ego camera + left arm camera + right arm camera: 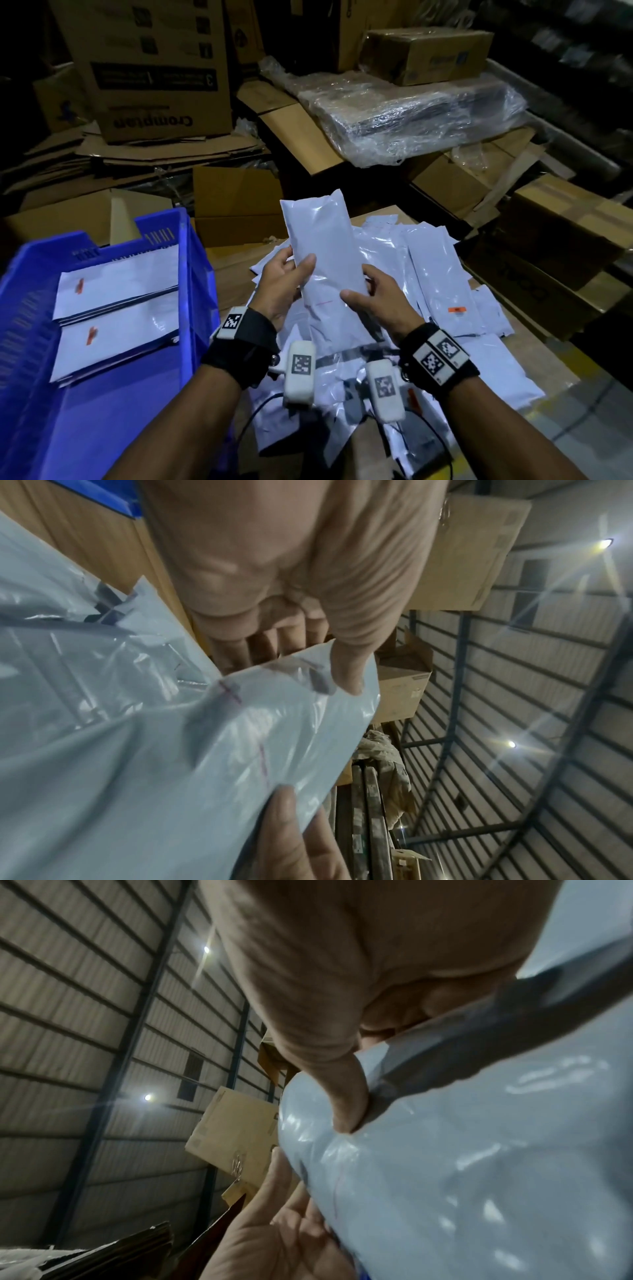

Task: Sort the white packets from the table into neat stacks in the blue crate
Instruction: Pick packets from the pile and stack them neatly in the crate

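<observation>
I hold one white packet [322, 246] upright above the loose pile of packets [435, 274] on the table [236, 260], the blue crate [191, 274] to my left with two stacks [116, 308] already laid inside. My worry: the glossy film is slippery and the packet is tall and floppy, so it may fold or slide out and land crooked. My left hand [284, 284] grasps its left edge, thumb in front; my right hand [376, 298] pinches the right edge, fingers curled behind.
</observation>
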The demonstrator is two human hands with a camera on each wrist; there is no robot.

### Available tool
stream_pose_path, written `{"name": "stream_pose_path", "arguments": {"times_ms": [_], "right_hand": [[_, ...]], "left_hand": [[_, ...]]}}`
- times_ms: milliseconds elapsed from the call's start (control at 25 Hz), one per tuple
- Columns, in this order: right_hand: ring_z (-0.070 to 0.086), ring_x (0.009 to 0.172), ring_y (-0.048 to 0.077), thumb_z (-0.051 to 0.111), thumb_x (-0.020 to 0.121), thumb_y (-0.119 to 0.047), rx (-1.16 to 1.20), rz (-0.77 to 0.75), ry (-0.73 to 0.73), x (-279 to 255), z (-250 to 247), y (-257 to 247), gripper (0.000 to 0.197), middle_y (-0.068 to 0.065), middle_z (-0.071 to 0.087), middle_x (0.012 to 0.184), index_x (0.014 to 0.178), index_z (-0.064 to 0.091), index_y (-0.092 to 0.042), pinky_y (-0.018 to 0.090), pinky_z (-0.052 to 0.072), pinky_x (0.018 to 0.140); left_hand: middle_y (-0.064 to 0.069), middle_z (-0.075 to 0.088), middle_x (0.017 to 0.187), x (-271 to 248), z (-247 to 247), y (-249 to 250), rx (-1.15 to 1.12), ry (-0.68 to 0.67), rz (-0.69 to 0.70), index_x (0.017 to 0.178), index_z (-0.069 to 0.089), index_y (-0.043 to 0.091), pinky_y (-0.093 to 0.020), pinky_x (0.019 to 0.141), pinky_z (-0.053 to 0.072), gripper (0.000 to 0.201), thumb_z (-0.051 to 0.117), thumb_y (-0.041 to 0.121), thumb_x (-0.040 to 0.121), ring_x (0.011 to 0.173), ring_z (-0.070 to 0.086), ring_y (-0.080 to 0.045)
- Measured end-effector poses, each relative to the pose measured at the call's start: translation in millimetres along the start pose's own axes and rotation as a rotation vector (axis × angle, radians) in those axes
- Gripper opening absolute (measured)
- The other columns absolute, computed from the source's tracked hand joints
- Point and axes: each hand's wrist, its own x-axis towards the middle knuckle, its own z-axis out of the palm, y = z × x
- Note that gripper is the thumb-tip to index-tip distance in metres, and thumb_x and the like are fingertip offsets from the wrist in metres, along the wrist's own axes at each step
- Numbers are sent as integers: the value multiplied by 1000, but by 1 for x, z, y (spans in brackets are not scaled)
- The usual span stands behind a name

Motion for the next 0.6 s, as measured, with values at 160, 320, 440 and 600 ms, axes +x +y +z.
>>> {"name": "stream_pose_path", "arguments": {"times_ms": [160,320,440,600], "right_hand": [[68,101,34,74,78,-13,-3,0,-70,-13,-4,1,45,12,72,110,120,61,-11,44,56,88],[69,100,31,71,86,-3,-28,-14,-104,-25,-9,-2,33,9,73,107,114,63,-15,42,55,89],[68,102,31,70,87,-3,-60,-22,-111,-27,-12,1,33,8,72,109,116,62,-15,45,55,92],[68,102,28,70,86,-4,-109,-14,-134,-30,-16,7,34,4,73,109,117,63,-17,47,54,94]], "left_hand": [[-10,72,108,7,-6,12,-122,99,86,121,57,4,-34,72,59,32,65,10,91,85,71,-17],[-6,73,93,14,-13,12,-107,174,117,115,61,0,-27,65,56,29,68,11,89,76,69,-14],[-9,72,90,17,-19,12,-146,195,124,102,64,3,-27,64,57,15,66,12,91,73,69,-15],[-6,72,88,20,-28,21,-119,178,135,94,66,8,-28,67,57,5,65,12,92,75,69,-16]]}}
